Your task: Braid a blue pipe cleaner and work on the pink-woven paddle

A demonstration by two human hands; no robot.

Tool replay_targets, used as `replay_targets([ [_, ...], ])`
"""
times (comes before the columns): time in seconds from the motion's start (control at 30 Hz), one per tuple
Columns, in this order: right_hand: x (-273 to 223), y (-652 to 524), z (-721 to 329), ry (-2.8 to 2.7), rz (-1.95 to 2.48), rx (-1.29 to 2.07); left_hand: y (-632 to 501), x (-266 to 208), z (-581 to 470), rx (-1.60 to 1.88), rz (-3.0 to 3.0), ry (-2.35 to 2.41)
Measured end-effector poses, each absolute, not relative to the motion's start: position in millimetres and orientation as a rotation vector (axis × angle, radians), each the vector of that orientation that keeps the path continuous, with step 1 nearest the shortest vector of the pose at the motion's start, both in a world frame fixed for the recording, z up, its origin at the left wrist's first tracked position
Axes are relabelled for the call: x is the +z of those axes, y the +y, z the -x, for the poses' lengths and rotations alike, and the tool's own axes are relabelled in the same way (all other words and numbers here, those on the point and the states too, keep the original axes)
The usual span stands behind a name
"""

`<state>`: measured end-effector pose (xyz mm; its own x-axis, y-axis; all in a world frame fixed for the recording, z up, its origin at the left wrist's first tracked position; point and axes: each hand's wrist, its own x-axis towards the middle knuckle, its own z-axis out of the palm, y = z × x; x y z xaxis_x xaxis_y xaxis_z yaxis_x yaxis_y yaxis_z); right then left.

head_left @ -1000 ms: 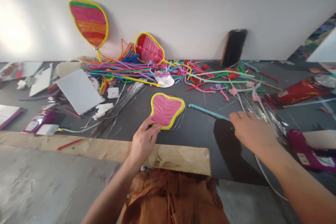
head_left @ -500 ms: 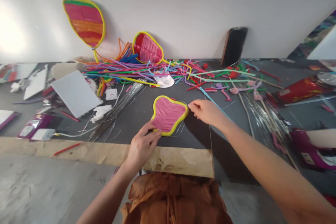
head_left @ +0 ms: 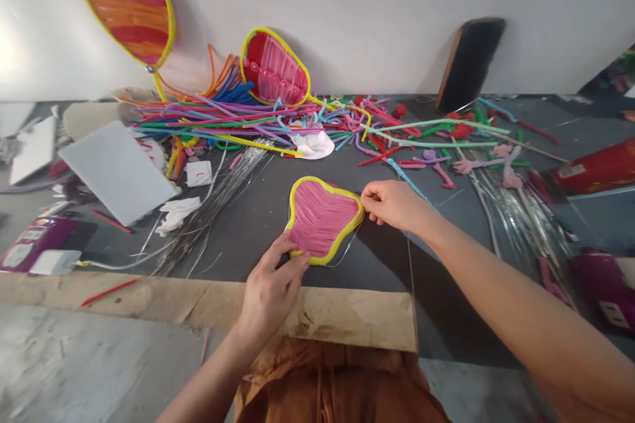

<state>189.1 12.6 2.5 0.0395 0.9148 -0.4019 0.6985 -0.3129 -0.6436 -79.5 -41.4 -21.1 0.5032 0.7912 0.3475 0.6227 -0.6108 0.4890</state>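
Note:
A pink pipe-cleaner petal shape [head_left: 325,221] with a fuzzy yellow rim lies on the dark table in front of me. My left hand [head_left: 274,276] grips its lower left edge, fingers on the rim and thumb against the lower side. A thin wire [head_left: 347,250] loops loosely around the outside of the lower right rim. At the right corner my right hand [head_left: 391,203] is closed in a pinch, apparently on this wire; the fingertips hide the exact grip. A bit of red shows behind the upper rim.
Behind lies a pile of coloured pipe cleaners [head_left: 238,120]. Two yellow-rimmed shapes, one striped [head_left: 126,10] and one pink and red [head_left: 275,69], lean on the wall near a phone [head_left: 469,66]. Wire bundles [head_left: 198,228], a white card [head_left: 118,173] and a red can [head_left: 600,165] flank the workspace.
The camera view has shifted closer and lower. Both hands keep their places at the petal's edges, and the wire loop sits nearer the lower right rim.

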Motion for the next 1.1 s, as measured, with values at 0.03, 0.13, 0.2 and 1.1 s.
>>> replay_targets([
  [0.03, 2, 12, -190, -1.663, 2.038, 1.128, -41, -21, 80, 0.783, -2.444, 1.188],
  [0.13, -2, 11, -194, -1.826, 1.992, 0.944, -41, -21, 82, 0.755, -2.425, 1.189],
  [0.2, -6, 10, -198, -1.974, 1.897, 0.749, -41, -21, 83, 0.745, -2.414, 1.188],
  [1.1, -18, -5, -190, -2.645, 0.756, 0.044, -37, -15, 87, 0.537, -2.597, 1.116],
])
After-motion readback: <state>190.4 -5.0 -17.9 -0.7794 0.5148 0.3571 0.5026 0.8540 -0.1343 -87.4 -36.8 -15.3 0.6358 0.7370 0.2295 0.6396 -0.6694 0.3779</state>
